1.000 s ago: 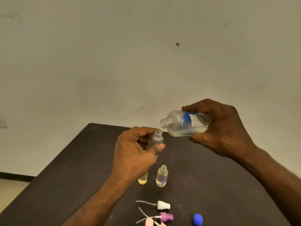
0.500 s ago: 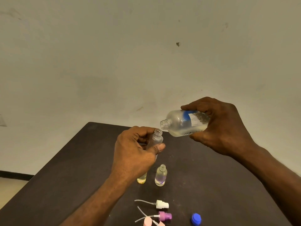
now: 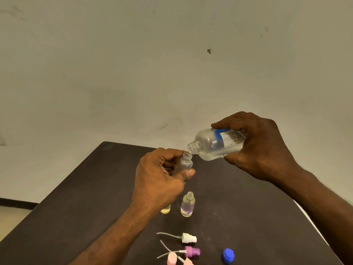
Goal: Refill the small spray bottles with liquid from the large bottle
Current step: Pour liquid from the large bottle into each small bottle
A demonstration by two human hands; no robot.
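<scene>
My left hand [image 3: 160, 180] grips a small clear spray bottle [image 3: 185, 163] with no cap, held upright above the dark table [image 3: 76, 207]. My right hand [image 3: 261, 148] holds the large clear bottle [image 3: 214, 145] with a blue and white label, tipped on its side. Its open neck rests just over the small bottle's mouth. Two more small bottles stand on the table below: a clear one [image 3: 188, 204] and a yellowish one [image 3: 165, 209], mostly hidden behind my left wrist.
Near the table's front edge lie a white spray head [image 3: 188, 238], a purple spray head [image 3: 192, 251], pink caps [image 3: 172, 258] and a blue cap [image 3: 228, 255]. A plain wall rises behind the table. The table's right edge runs close under my right forearm.
My right hand has tipped the large bottle further and brought its neck down to the small bottle's mouth. My left hand has held steady.
</scene>
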